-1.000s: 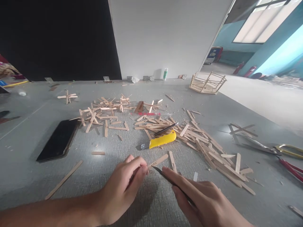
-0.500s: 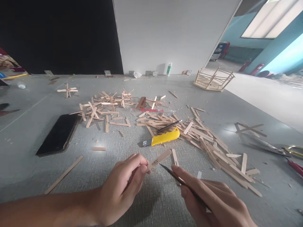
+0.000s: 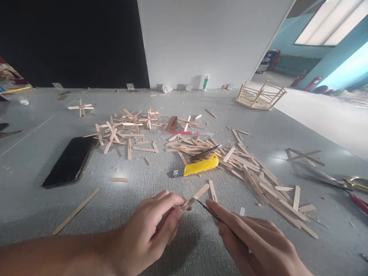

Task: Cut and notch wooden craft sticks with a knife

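Note:
Pinched in my left hand (image 3: pixel 161 220) is a wooden popsicle stick (image 3: pixel 201 191), its rounded end pointing up and right, with a cut mark near its middle. My right hand (image 3: pixel 250 237) grips a slim dark craft knife (image 3: pixel 205 208), the forefinger along its top. The knife's tip touches the stick at the cut, as far as I can see. Just beyond the right fingertips another popsicle stick (image 3: pixel 212 189) lies on the table. A yellow box cutter (image 3: pixel 201 166) rests ahead of both hands, its blade toward the left.
Loose sticks (image 3: pixel 247 165) spread in a pile at the right, with crossed stick pieces (image 3: pixel 129 122) further back. A phone (image 3: pixel 69 163) lies at left, scissors (image 3: pixel 342 184) at right. A stick frame (image 3: pixel 260 96) and a glue stick (image 3: pixel 206 82) stand at the back.
The stick in my left hand has turned about its length, and the knife tip has moved left onto its cut. My left thumb has shifted slightly right.

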`<state>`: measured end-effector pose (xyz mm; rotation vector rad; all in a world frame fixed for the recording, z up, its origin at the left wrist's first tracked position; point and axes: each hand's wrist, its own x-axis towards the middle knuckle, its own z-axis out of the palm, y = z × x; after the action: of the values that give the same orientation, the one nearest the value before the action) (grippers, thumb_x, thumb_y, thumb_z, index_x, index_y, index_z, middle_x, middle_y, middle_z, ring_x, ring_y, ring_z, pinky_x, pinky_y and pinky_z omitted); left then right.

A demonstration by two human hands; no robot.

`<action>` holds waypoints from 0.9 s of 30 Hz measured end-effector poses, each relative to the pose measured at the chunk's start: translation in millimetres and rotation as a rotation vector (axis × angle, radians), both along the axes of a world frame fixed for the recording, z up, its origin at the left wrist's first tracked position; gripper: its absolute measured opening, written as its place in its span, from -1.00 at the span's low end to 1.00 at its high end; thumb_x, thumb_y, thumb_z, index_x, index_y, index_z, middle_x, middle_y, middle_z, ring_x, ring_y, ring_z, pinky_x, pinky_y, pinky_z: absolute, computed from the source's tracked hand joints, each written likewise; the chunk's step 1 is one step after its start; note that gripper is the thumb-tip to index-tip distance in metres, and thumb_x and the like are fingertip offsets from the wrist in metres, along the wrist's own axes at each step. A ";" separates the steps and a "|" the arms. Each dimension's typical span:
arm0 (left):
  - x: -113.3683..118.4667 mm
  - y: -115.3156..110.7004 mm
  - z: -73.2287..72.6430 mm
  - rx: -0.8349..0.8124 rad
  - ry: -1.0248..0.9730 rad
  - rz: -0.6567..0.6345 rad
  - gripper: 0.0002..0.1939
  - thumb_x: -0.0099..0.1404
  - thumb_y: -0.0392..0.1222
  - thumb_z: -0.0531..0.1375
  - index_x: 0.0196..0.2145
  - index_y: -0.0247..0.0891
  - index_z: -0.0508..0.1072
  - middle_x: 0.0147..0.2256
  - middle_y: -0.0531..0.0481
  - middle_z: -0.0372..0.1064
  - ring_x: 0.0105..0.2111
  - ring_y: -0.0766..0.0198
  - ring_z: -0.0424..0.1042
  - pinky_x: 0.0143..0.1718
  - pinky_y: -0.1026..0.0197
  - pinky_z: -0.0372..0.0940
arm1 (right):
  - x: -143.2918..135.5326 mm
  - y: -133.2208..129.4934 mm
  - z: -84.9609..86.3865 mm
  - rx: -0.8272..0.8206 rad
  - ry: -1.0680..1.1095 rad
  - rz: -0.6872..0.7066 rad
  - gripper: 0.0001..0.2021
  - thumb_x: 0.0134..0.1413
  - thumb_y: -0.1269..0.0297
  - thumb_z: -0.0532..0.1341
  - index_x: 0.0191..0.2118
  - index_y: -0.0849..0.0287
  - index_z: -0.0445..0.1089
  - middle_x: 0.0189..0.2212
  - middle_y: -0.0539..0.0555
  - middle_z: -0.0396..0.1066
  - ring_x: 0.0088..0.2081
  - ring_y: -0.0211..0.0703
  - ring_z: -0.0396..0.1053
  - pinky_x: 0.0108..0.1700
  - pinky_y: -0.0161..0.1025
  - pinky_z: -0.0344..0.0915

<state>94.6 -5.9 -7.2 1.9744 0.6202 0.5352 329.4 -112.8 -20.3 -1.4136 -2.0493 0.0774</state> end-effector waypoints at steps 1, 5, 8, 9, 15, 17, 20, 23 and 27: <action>0.6 0.6 0.1 -0.077 -0.002 -0.003 -0.71 0.60 -0.14 -0.10 -0.29 -0.16 0.28 -0.59 0.18 0.18 -0.61 0.35 0.21 -0.46 0.24 0.20 | 1.7 0.6 -1.3 -0.009 -0.019 0.012 -0.51 0.35 0.55 0.10 0.33 0.17 0.21 -0.29 0.06 0.59 -0.42 -0.21 0.55 -0.44 -0.29 0.43; 1.5 2.9 -1.4 -0.218 -0.007 0.025 -0.58 0.63 -0.02 -0.13 -0.41 -0.15 0.18 -0.62 0.19 0.12 -0.62 0.36 0.15 -0.52 0.26 0.11 | 8.1 5.3 -1.7 -0.018 -0.088 0.065 -0.45 0.33 0.55 0.04 0.39 0.25 0.13 -0.33 0.07 0.54 -0.45 -0.21 0.49 -0.43 -0.28 0.41; 1.2 3.7 -2.6 -0.218 -0.005 0.023 -0.58 0.63 -0.01 -0.13 -0.42 -0.15 0.14 -0.59 0.20 0.07 -0.60 0.37 0.10 -0.51 0.26 0.07 | 11.5 7.5 0.7 -0.002 -0.109 0.089 -0.49 0.33 0.48 0.01 0.36 0.28 0.17 -0.34 0.10 0.50 -0.43 -0.21 0.45 -0.39 -0.27 0.41; 1.1 3.9 -2.9 -0.222 -0.004 0.017 -0.58 0.63 -0.01 -0.13 -0.41 -0.15 0.13 -0.58 0.20 0.06 -0.60 0.37 0.09 -0.51 0.27 0.07 | 12.6 7.6 0.9 0.002 -0.108 0.089 -0.50 0.33 0.48 0.01 0.35 0.28 0.19 -0.32 0.12 0.50 -0.40 -0.20 0.45 -0.37 -0.27 0.42; 2.3 5.4 -4.1 -0.114 -0.035 0.028 -0.66 0.63 -0.11 -0.08 -0.34 -0.17 0.26 -0.55 0.18 0.16 -0.56 0.38 0.17 -0.47 0.28 0.11 | 15.8 5.0 -3.7 -0.023 -0.126 0.097 -0.48 0.34 0.53 0.01 0.37 0.29 0.13 -0.29 0.14 0.49 -0.34 -0.12 0.49 -0.33 -0.20 0.43; 2.1 5.3 -4.5 -0.056 -0.040 0.036 -0.75 0.61 -0.17 -0.03 -0.22 -0.16 0.38 -0.51 0.17 0.24 -0.55 0.38 0.21 -0.47 0.29 0.13 | 12.6 5.2 -2.2 0.013 -0.096 0.034 -0.52 0.34 0.56 0.01 0.32 0.24 0.19 -0.26 0.14 0.52 -0.30 -0.10 0.53 -0.31 -0.21 0.46; -0.2 4.0 -5.9 0.048 -0.052 0.042 -0.79 0.56 -0.27 0.04 -0.08 -0.11 0.46 -0.40 0.13 0.37 -0.50 0.37 0.28 -0.45 0.29 0.17 | 5.4 6.4 3.7 0.038 -0.023 -0.083 -0.66 0.36 0.53 0.04 0.16 0.13 0.29 -0.27 0.08 0.55 -0.35 -0.17 0.56 -0.37 -0.31 0.46; -4.7 2.5 -7.9 0.156 -0.079 0.001 -0.72 0.51 -0.39 0.06 -0.01 -0.06 0.45 -0.33 0.10 0.42 -0.43 0.36 0.36 -0.38 0.29 0.25 | 0.7 7.4 7.8 0.031 0.008 -0.097 -0.72 0.38 0.47 0.06 0.11 0.08 0.30 -0.29 0.04 0.56 -0.43 -0.25 0.54 -0.39 -0.39 0.45; -8.1 1.6 -9.2 0.290 -0.134 -0.057 -0.67 0.46 -0.48 0.09 0.03 -0.07 0.37 -0.31 0.08 0.48 -0.39 0.33 0.44 -0.30 0.29 0.34 | -0.9 9.0 9.6 -0.054 0.112 -0.064 -0.76 0.35 0.33 0.20 0.08 0.06 0.35 -0.40 -0.03 0.54 -0.56 -0.32 0.45 -0.45 -0.45 0.43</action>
<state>86.5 -4.2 -16.4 2.1977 0.4197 0.7492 328.5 -103.8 -10.7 -1.4727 -1.9227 0.1827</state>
